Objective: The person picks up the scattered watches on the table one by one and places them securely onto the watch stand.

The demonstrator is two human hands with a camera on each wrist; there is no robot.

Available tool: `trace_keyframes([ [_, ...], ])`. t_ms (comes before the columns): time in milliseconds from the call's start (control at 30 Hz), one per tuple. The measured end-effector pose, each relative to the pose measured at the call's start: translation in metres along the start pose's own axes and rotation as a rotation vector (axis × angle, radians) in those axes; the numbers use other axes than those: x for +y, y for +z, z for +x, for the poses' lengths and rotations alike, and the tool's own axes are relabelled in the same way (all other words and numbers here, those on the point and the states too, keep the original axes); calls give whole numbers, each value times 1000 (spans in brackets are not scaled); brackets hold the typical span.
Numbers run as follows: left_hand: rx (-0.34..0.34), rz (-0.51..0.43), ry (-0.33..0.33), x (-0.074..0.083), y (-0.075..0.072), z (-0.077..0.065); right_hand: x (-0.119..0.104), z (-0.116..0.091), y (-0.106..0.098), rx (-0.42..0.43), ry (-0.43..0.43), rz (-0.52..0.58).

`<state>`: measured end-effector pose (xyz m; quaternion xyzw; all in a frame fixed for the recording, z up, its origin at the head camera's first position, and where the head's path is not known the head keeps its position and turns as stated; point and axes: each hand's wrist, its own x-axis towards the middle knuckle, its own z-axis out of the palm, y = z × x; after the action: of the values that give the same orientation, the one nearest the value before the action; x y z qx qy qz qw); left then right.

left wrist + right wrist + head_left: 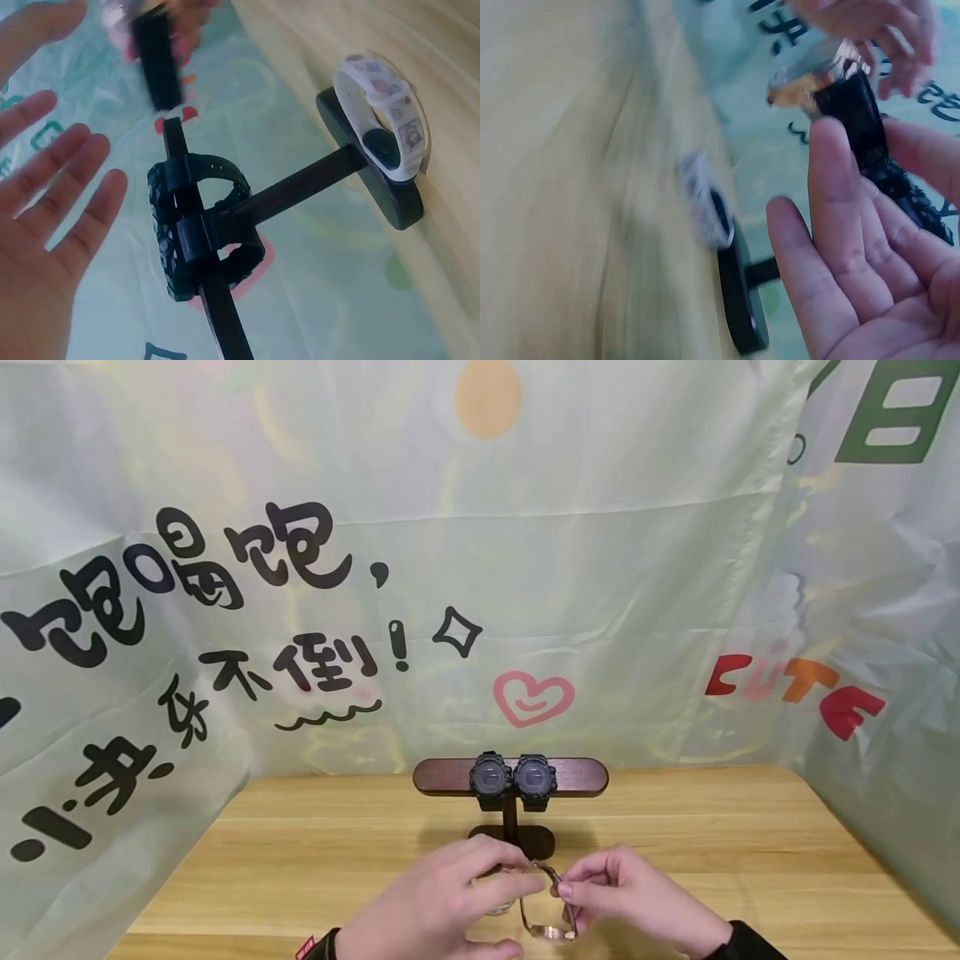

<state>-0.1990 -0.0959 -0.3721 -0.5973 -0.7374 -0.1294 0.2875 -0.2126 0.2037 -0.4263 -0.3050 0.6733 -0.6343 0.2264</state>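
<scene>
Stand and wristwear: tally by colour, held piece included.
Black watches on the bar: 2
White patterned band by the stand's base: 1
Gold-toned metal band in the right hand, probably a watch: 1
Dark brown stand: 1
Total: 5

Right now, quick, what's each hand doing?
Left hand: open, fingers spread.
Right hand: closed, pinching the shiny gold-coloured metal wristband loop.
</scene>
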Motion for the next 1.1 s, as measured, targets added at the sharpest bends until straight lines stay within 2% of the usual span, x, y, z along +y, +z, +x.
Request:
trace_keyframes([
  [167,7,99,76,1,4,2,-5,-2,-1,3,71,175],
  [367,76,277,222,-3,8,4,-9,-2,2,-5,96,279],
  [467,117,341,262,-2,9,6,-11,-2,5,-18,100,319],
  [600,160,362,277,1,10,9,-12,-3,8,-38,102,360],
  [933,198,417,319,0,10,11,-11,-1,11,-53,108,390],
  [1100,253,416,324,-2,10,14,-9,0,11,-56,66,371],
])
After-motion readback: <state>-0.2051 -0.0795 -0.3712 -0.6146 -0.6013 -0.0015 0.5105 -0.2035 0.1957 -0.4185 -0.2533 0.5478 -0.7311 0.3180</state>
